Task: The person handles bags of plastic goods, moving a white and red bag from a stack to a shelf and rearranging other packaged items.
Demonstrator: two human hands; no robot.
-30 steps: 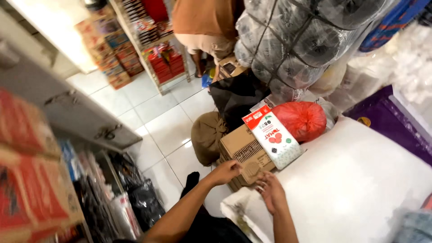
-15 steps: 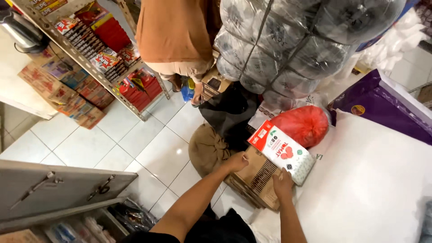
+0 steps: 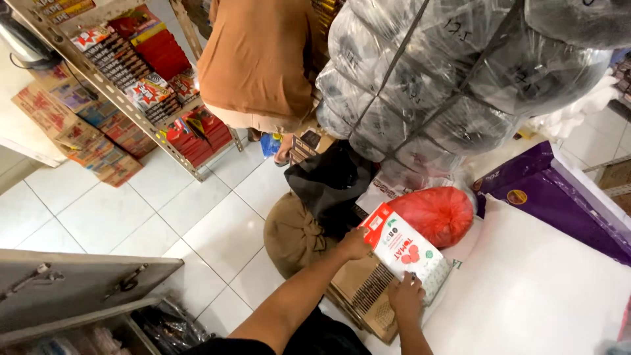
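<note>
both hands grasp the flat white-and-red printed pouch [image 3: 406,252] lying tilted atop the brown cardboard box [image 3: 365,297], left hand [image 3: 353,243] pinching its upper corner, right hand [image 3: 406,297] clamping its lower edge, steadying it beside the box's neighbouring red plastic bag [image 3: 432,214].

Between my left hand [image 3: 353,244] and right hand [image 3: 406,297] a flat white-and-red pouch [image 3: 406,251] lies tilted on a brown cardboard box [image 3: 365,293], a purple sack [image 3: 551,197] flanks the white surface [image 3: 539,302], and red, yellow and white cartons [image 3: 141,79] fill the shelf [image 3: 105,92].
</note>
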